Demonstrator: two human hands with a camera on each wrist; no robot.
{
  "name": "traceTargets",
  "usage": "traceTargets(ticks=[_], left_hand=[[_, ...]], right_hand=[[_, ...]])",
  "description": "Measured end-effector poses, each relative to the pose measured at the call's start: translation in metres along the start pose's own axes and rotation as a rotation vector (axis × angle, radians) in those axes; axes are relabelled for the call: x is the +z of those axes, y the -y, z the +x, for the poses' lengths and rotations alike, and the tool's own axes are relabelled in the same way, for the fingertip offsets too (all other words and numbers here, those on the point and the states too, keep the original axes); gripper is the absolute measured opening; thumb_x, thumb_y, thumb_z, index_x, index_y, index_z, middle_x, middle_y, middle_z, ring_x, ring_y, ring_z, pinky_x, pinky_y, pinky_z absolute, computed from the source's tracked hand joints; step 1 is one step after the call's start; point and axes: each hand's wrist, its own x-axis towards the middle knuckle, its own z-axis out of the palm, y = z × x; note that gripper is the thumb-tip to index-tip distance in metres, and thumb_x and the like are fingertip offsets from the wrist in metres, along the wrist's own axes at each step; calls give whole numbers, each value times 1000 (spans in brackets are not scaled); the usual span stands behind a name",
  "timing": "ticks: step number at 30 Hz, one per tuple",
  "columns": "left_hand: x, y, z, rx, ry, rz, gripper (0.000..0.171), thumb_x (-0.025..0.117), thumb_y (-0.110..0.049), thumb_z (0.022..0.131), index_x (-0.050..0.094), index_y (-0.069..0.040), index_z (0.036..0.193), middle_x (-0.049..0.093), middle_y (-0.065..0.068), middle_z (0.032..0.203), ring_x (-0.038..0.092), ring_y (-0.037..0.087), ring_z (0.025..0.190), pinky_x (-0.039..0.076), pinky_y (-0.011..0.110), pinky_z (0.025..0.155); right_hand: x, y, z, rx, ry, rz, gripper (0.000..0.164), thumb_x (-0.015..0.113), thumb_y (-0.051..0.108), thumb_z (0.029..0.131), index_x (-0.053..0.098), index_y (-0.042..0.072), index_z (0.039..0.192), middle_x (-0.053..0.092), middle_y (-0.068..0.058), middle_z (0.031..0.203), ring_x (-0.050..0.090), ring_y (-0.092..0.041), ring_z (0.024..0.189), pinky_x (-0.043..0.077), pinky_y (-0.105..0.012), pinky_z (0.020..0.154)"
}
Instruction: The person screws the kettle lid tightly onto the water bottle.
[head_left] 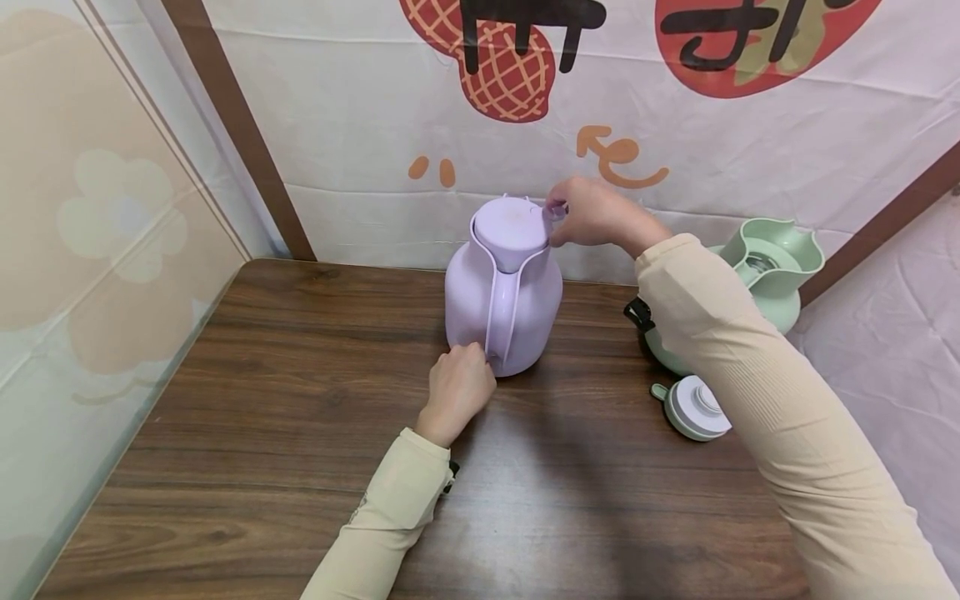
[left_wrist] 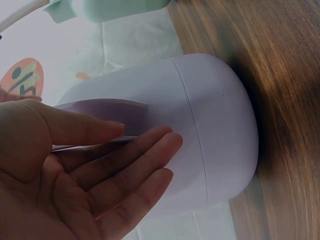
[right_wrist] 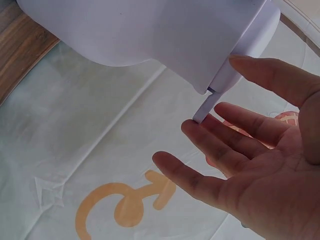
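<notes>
A lilac thermos jug stands upright at the back of the table, its handle facing me. My left hand holds the lower part of that handle between thumb and fingers; the left wrist view shows the other fingertips beside the jug's body. On top, a round lilac lid sits in the jug's mouth. At its right side is my right hand, thumb against the lid's edge and fingers at a small tab that sticks out from it.
To the right, partly behind my right sleeve, stands a light green jug with its mouth uncovered. A green and white lid lies in front of it on the wooden table. A printed cloth hangs close behind the jugs.
</notes>
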Motion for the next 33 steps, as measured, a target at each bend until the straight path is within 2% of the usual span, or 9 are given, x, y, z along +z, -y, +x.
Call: traceTargets(ticks=[5,11,14,21,33], left_hand=[[1,-1,1,-8,1,4,17,54,-3,78,57,-1,62,61,19,67,60,37,61,46,45,50],[1,-2,2,-6,-5,0,16,54,-3,78,58,0,63,61,19,67,60,38,61,46,46,50],[1,-2,2,-8,-1,-2,16,54,-3,78,58,0,62,61,19,66,60,37,60,46,46,50],[1,-1,3,-12,6,-1,16,53,-3,78,58,0,63,61,19,67,61,37,61,46,46,50],[0,0,2,6,-7,2,16,54,-4,78,58,0,63,61,20,67,60,38,61,46,46,51]], right_hand=[[-1,-1,0,-4,-3,9,33,62,10,80,58,0,111,52,-14,100,45,-26,88,38,-35,71],[-1,-3,2,-21,-31,-20,17,61,8,80,61,-1,94,48,-10,82,44,-23,75,36,-31,62],[-1,-3,2,-27,-45,-29,11,60,6,80,61,0,88,48,-10,78,44,-22,72,36,-30,60],[-1,-1,0,-15,-38,-20,13,59,8,83,67,0,89,58,-11,83,47,-23,73,40,-31,61],[1,0,0,1,-43,-32,13,59,11,84,67,1,87,59,-11,82,50,-22,70,41,-30,60]])
